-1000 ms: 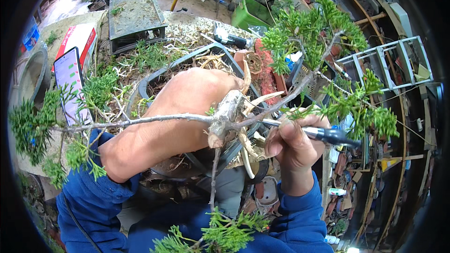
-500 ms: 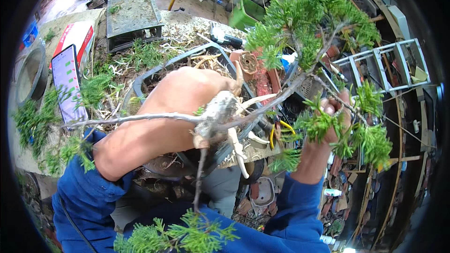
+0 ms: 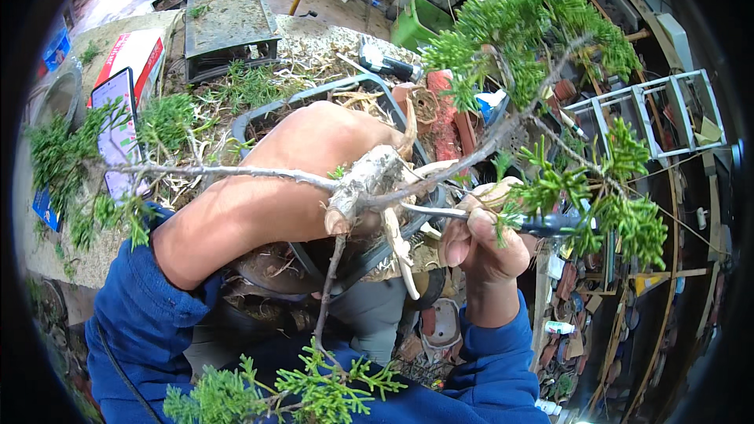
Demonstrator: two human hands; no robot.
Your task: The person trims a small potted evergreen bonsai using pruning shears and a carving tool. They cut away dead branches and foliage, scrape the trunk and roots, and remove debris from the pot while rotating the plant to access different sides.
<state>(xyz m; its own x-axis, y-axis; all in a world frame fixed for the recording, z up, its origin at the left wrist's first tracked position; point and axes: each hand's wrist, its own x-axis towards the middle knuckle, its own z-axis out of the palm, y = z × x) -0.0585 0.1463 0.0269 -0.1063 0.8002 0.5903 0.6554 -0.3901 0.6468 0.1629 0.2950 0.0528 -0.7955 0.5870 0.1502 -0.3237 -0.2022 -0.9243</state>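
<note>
In my right hand (image 3: 488,229) the fingers are clamped on a slim dark-handled tool (image 3: 437,211), its tip near the knobbly trunk (image 3: 367,175) over the grey pot (image 3: 375,81). My left hand (image 3: 314,140) is partly behind that trunk; I can't tell how its fingers stand. A slip on uneven wood could gouge them; a careless lever could crack the thin branch (image 3: 491,144).

Phone (image 3: 121,143) left of trunk (image 3: 369,175); tool (image 3: 551,225) right

hands (image 3: 322,137) ×2 | evergrn tree (image 3: 367,177) ×1 | blk-hndl tool (image 3: 554,225) ×1 | phone (image 3: 120,141) ×1 | red/wht box (image 3: 126,55) ×1 | grn bin (image 3: 415,25) ×1 | gry stand (image 3: 229,20) ×1
</note>
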